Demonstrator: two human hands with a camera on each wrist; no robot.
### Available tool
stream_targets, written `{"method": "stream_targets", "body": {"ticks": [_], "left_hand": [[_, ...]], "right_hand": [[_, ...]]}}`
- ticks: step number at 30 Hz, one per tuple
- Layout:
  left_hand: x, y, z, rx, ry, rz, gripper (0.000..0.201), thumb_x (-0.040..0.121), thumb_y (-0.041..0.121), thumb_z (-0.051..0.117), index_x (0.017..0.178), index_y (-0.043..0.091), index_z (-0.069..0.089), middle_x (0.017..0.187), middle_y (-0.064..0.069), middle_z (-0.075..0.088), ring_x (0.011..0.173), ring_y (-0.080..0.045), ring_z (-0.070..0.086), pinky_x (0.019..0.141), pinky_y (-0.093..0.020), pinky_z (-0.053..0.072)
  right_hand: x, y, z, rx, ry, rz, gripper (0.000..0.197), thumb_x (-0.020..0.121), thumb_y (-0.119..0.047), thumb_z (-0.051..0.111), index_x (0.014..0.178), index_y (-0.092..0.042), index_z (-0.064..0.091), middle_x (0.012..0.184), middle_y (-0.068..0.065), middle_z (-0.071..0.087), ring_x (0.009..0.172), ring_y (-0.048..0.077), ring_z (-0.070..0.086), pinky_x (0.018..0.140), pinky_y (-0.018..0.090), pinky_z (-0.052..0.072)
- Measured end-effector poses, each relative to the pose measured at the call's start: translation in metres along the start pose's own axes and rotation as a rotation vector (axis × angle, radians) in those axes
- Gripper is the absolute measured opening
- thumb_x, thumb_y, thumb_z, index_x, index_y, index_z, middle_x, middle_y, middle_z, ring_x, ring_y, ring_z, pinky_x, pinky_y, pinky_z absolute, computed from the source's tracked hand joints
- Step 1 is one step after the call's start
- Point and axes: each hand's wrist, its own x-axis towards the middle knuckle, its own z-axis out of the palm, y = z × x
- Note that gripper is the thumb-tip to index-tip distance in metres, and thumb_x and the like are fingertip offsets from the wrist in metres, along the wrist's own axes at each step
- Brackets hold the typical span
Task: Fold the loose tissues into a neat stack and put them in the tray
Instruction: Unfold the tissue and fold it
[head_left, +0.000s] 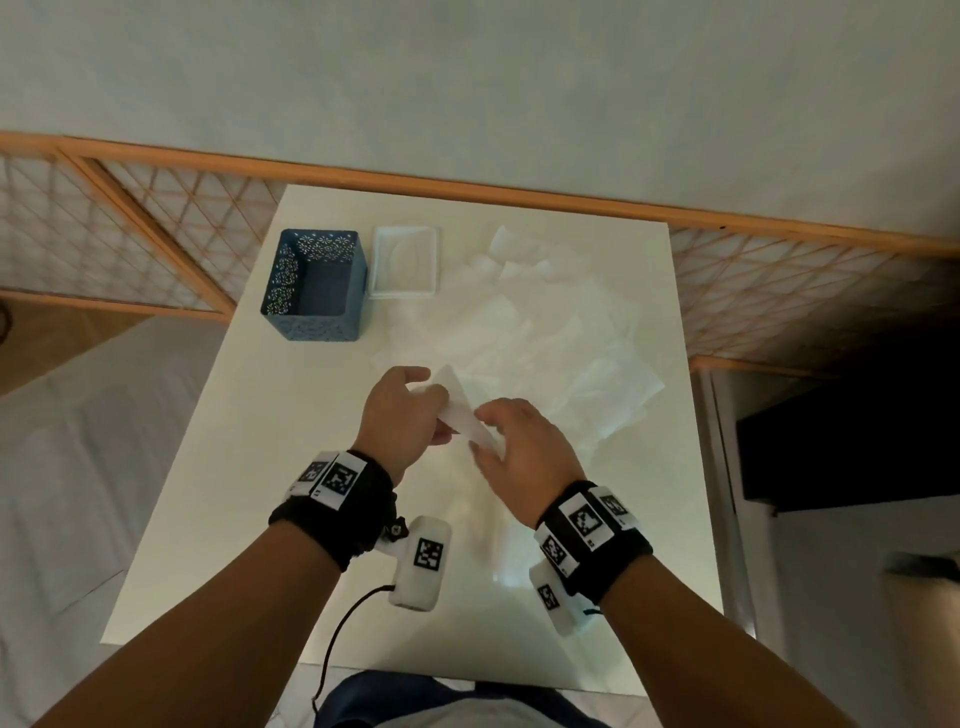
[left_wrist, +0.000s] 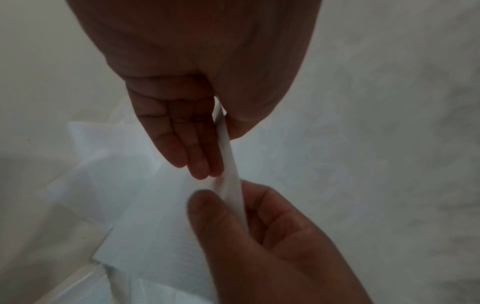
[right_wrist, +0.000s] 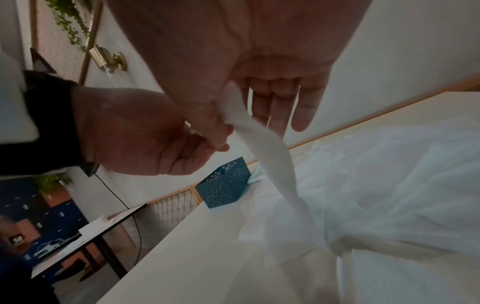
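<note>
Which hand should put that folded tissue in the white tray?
Probably the left hand. It already pinches the folded tissue, and the white tray lies toward the table's far left, on its side. The right hand is farther away.

**What you can't make out**

Your left hand (head_left: 402, 415) covers one end of the tissue (head_left: 462, 410), and your right hand (head_left: 519, 447) covers the other. The loose tissues (head_left: 561, 343) wash into the white table (head_left: 234, 467) (their edges and number can't be told). The white tray (head_left: 405, 267) looks blurred, its contents unclear.
</note>
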Motion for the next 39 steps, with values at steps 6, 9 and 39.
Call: {"method": "stream_targets", "body": {"ticks": [6, 9, 39], "left_hand": [[-0.002, 0.010, -0.006, -0.078, 0.044, 0.090, 0.019, 0.102, 0.026, 0.065, 0.115, 0.014, 0.061, 0.080, -0.006, 0.077, 0.063, -0.014, 0.068, 0.066, -0.029, 0.056], [0.000, 0.014, -0.009, -0.096, 0.037, 0.105, 0.023, 0.100, 0.033, 0.068, 0.114, 0.015, 0.063, 0.090, -0.006, 0.075, 0.068, -0.012, 0.067, 0.071, -0.030, 0.054], [-0.028, 0.053, -0.025, -0.262, -0.240, 0.272, 0.017, 0.099, 0.015, 0.072, 0.115, 0.009, 0.073, 0.114, -0.014, 0.078, 0.101, -0.028, 0.073, 0.094, -0.049, 0.058]], "right_hand": [[0.000, 0.005, -0.028, 0.040, 0.118, 0.096, 0.013, 0.105, -0.027, 0.051, 0.110, -0.022, 0.062, 0.097, -0.005, 0.067, 0.084, 0.018, 0.062, 0.072, 0.032, 0.049], [0.001, 0.012, -0.042, 0.164, 0.151, 0.132, 0.011, 0.104, -0.028, 0.054, 0.104, -0.023, 0.064, 0.087, -0.011, 0.066, 0.077, 0.006, 0.060, 0.062, 0.016, 0.041], [-0.001, 0.002, -0.095, 1.154, 0.246, 0.200, 0.071, 0.094, -0.009, 0.073, 0.153, -0.025, 0.036, 0.100, 0.014, 0.070, 0.104, 0.028, 0.070, 0.091, 0.046, 0.060]]}}
